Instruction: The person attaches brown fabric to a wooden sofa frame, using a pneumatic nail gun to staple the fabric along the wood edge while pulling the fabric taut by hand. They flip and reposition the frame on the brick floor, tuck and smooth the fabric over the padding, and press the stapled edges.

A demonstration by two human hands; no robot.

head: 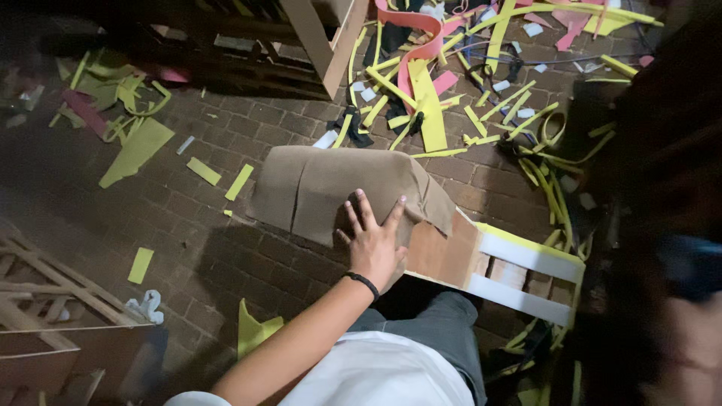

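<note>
Left hand [372,244] is pressing flat on the brown fabric piece [331,192], grip spread apart, palm down, not clamped on anything. Right hand isn't showing in frame. Fabric is draping over the near end of a wooden frame [519,271]; most of it is lying from the hand toward 11 o'clock, long axis running roughly 9 to 3. Frame is extending off toward 4 o'clock. Further out, yellow and pink foam strips [429,113] are littering the brick floor [218,248] at 12 to 2 o'clock.
</note>
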